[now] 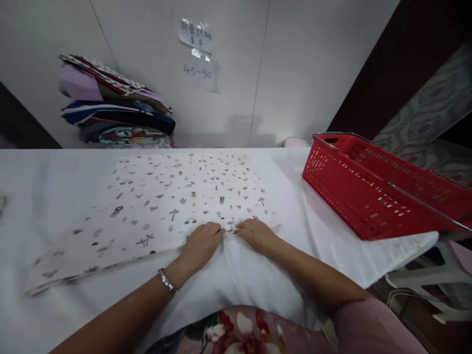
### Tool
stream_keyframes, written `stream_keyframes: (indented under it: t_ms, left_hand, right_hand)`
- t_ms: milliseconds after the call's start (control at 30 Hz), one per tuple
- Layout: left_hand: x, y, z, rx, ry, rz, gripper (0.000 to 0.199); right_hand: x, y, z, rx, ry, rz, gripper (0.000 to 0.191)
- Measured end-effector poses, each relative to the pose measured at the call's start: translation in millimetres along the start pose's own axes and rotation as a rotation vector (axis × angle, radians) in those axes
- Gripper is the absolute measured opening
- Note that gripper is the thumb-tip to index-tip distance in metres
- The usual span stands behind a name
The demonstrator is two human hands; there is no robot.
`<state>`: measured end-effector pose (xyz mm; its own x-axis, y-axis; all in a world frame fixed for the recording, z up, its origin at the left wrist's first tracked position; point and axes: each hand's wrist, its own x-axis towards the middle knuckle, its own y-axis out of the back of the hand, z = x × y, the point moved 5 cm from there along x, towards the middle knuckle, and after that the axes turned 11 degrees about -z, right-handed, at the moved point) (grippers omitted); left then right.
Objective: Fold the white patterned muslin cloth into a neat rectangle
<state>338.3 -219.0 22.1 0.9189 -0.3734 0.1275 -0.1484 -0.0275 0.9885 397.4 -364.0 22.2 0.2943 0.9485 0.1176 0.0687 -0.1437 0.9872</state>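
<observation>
A white cloth (199, 191) printed with small palm trees, birds and other shapes lies spread over the white-covered table. It looks folded, with layered edges along its near side. My left hand (204, 243), below a silver bracelet on the wrist, has its fingers closed on the near edge of the cloth. Just to the right, my right hand (257, 235) pinches the same edge, its fingertips only a small gap from the left ones. Both thumbs are mostly hidden. The left end of the cloth reaches farther toward me than the right.
A red plastic basket (346, 184) with metal handles stands at the table's right side. Folded fabrics (118, 110) are piled at the back left against the pale wall. Paper notes (201, 73) hang there, one reading 45-50. A white plastic stool (431, 278) is below right.
</observation>
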Motion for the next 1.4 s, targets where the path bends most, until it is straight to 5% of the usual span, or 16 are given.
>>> stream_keyframes:
  t_ms: [100,200,267,333,533,700,1167,1400]
  left_hand:
    - [-1,-3.6,-1,0.001,0.005,0.003,0.021]
    - [-1,-7.9,-3,-0.015,0.019,-0.005,0.024]
    - [0,-9.5,-4,-0.034,0.022,-0.015,0.025]
    - [1,-9.8,-4,-0.048,0.025,-0.031,0.025]
    - [-1,-7.1,-4,-0.047,0.033,-0.039,0.024]
    - [-3,-7.5,-4,-0.048,0.025,-0.017,0.023]
    - [-1,-8.3,-5,-0.086,0.027,-0.05,0.022]
    - [-3,-14.6,-6,-0.117,0.04,-0.064,0.016]
  right_hand:
    - [-29,16,20,0.131,-0.074,0.122,0.026]
    - [-71,29,64,0.358,-0.493,0.237,0.021]
    - [-95,27,86,0.524,-0.784,0.209,0.021]
    - [-107,21,95,0.633,-0.92,0.135,0.029]
    - [-92,9,101,0.751,-0.999,0.001,0.034]
    - [-80,17,110,0.778,-1.016,0.037,0.024]
    - [-83,3,103,0.778,-1.141,-0.115,0.027]
    - [-76,4,92,0.781,-1.118,-0.044,0.02]
